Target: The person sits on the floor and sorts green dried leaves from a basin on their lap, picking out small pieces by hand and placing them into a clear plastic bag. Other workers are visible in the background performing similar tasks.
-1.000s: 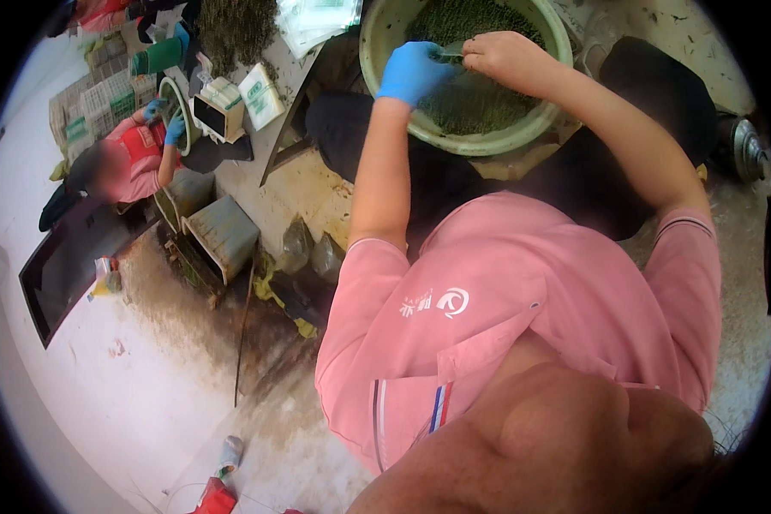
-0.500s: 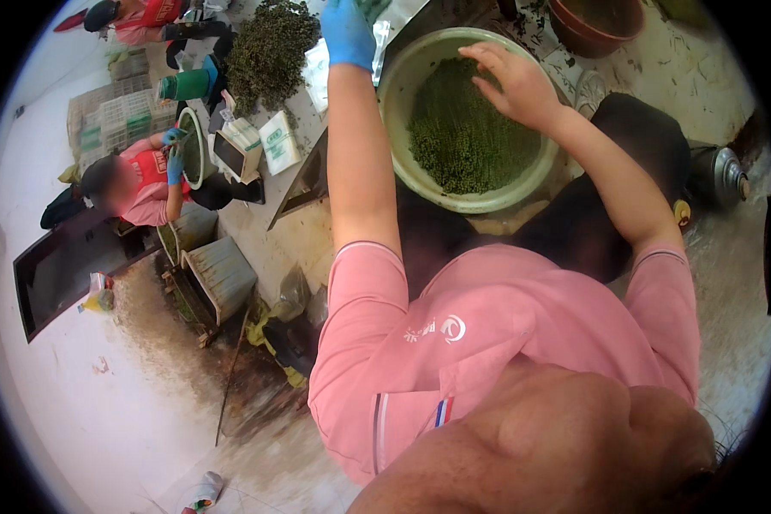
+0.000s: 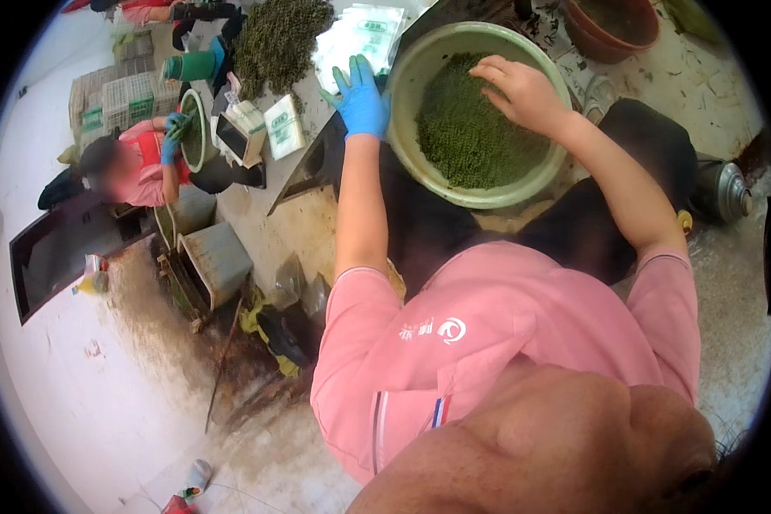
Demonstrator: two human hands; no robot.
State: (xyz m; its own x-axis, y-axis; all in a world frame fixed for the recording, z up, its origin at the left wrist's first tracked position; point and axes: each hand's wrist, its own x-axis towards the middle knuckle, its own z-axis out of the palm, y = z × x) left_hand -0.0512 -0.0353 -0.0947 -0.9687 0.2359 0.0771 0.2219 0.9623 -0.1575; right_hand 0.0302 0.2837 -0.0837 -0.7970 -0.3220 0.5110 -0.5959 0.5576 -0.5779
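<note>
My left hand (image 3: 361, 103), in a blue glove with green-stained fingertips, is open with spread fingers at the lower edge of some flat clear bags with green print (image 3: 367, 36). Nothing shows in its grasp. Between my knees stands a wide pale green basin (image 3: 488, 199) of small round green grains (image 3: 469, 158). Over the basin's right side hovers my bare right hand (image 3: 527, 101), its fingers curved and slightly apart, with nothing visible in them. Whether its fingertips touch the grains, I cannot tell.
A dark green heap of grains (image 3: 281, 38) lies at the far left, near a stack of clear bags (image 3: 284, 127). A co-worker in a red apron (image 3: 148, 150) holds another basin (image 3: 194, 128). A reddish-brown tub (image 3: 608, 34) stands far right, and a metal canister (image 3: 724, 193) nearer.
My left hand has come back toward me from the far side, uncovering the clear bags; its fingers are now spread. My right hand stays over the basin. The co-worker's gloved hands have shifted slightly.
</note>
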